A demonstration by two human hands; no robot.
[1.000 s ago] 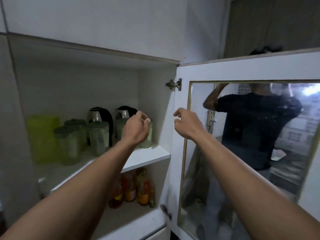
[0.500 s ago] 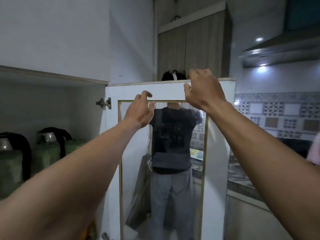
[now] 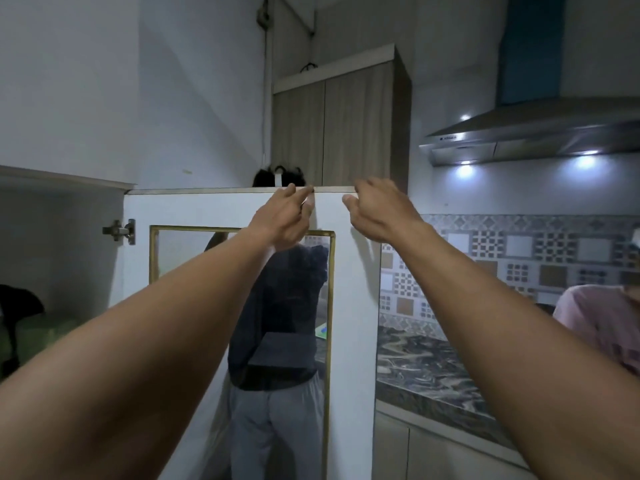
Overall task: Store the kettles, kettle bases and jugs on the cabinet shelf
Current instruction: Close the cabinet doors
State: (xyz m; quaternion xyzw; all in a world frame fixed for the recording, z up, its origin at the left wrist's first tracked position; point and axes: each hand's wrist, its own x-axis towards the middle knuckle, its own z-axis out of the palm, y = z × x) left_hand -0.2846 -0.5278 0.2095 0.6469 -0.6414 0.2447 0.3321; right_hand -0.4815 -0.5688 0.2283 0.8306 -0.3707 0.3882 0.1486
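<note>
The white cabinet door with a gold-framed mirror panel [image 3: 214, 213] stands swung open across the middle of the view. Its top edge is level and its hinged side is toward the open white cabinet [image 3: 62, 244] on the left. The mirror reflects a person in a dark top and grey trousers with arms raised. Behind and above the door hangs a wood-grain wall cupboard with two doors [image 3: 346, 126]. To the right a stainless-steel range hood [image 3: 519, 136] juts from the wall with its lamps lit, above a wall of patterned brown, white and grey tiles [image 3: 519, 258]. Below the tiles runs a dark marbled stone tabletop [image 3: 422, 372] over pale base units. A person in a pink shirt [image 3: 602, 323] is cut off by the right edge.

Two bare forearms reach up to the top of the door. The left hand [image 3: 284, 216] pinches the door's top edge, with the forefinger lying along the rim and the thumb pressed on the white face just under it. The right hand [image 3: 377, 213] is at the door's outer top corner with its fingers curled and its thumb close to the face. Whether those fingers actually hold the edge cannot be told.

Low in the cabinet, at the far left of the view, a black curved kettle handle [image 3: 17, 306] shows. A blurred green jug [image 3: 45, 337] is just beside it on the right. The left forearm hides the shelf under them. A small metal hinge [image 3: 121, 231] joins the door to the cabinet wall.
</note>
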